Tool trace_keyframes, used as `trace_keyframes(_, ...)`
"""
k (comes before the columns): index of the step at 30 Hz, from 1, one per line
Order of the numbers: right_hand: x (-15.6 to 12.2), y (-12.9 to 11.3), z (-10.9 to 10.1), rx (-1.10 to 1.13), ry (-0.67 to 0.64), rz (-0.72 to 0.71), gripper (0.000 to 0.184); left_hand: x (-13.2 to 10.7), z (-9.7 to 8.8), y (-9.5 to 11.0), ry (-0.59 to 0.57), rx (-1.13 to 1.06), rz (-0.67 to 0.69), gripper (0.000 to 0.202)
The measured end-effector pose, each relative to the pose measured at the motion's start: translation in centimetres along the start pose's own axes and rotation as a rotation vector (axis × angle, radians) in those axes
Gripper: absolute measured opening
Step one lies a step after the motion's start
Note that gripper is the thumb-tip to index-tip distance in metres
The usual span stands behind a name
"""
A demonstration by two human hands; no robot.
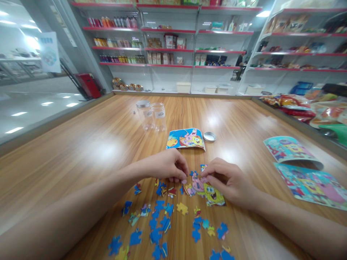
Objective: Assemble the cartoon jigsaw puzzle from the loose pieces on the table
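Observation:
My left hand [173, 167] is closed, thumb and fingertips pinching a small pinkish puzzle piece [184, 181] at the left side of a partly joined puzzle section [198, 185]. That section shows a pink figure and a yellow sponge character's face [214, 195]. Over its upper right edge, my right hand [227, 178] curls with thumb and index close together on a puzzle piece [203, 168], largely covered by the fingers. Loose blue pieces [155, 234] and a yellow piece [182, 208] lie scattered nearer to me.
Beyond my hands lies a curled picture sheet [187, 139] beside a silver lid [209, 136]. Two clear jars [158, 117] stand behind, one lidded. More picture sheets [311, 184] are at right, near packaged snacks [295, 104]. Stocked shelves [170, 48] line the back.

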State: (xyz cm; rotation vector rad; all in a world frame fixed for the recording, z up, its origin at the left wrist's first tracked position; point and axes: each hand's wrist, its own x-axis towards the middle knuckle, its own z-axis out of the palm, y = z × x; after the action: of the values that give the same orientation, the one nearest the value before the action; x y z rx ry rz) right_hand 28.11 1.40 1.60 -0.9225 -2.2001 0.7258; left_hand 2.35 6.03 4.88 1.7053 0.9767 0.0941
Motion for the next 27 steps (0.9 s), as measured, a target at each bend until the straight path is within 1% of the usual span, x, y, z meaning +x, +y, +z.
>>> trace_keyframes(5, 0.0, 0.1, -0.1, -0.006, -0.021, -0.011, 0.016, -0.1, 0.1, 0.1, 0.018, 0.101, 0.067, 0.020)
trace_keyframes(8, 0.0, 0.0, 0.0, -0.011, -0.026, -0.028, 0.017, -0.1, 0.2, 0.3, 0.017, 0.053, 0.061, 0.025)
trace_keyframes(11, 0.0, 0.0, 0.0, -0.036, -0.039, -0.053, 0.015, -0.1, 0.4, 0.5, 0.042, 0.042, 0.047, 0.025)
trace_keyframes(16, 0.1, -0.1, 0.2, -0.062, -0.071, -0.148, 0.009, -0.2, 0.2, 0.9, 0.056, 0.079, 0.061, 0.020)
trace_keyframes(20, 0.1, -0.1, 0.4, -0.091, -0.084, -0.223, 0.013, -0.3, 0.5, 1.3, 0.086, 0.097, 0.101, 0.018)
trace_keyframes(22, 0.1, -0.1, 0.5, -0.089, -0.067, -0.256, 0.019, -0.2, 1.2, 1.6, 0.141, 0.001, 0.148, 0.016)
trace_keyframes(24, 0.1, -0.1, 0.6, -0.064, -0.032, -0.266, 0.018, -0.1, 2.2, 2.0, 0.203, -0.134, 0.207, 0.014)
trace_keyframes(26, 0.0, -0.1, 0.8, -0.035, 0.018, -0.240, 0.013, 0.1, 3.2, 2.2, 0.225, -0.228, 0.237, 0.012)
trace_keyframes(27, 0.0, -0.1, 0.8, -0.027, 0.039, -0.214, 0.016, 0.1, 3.6, 2.3, 0.218, -0.247, 0.238, 0.011)
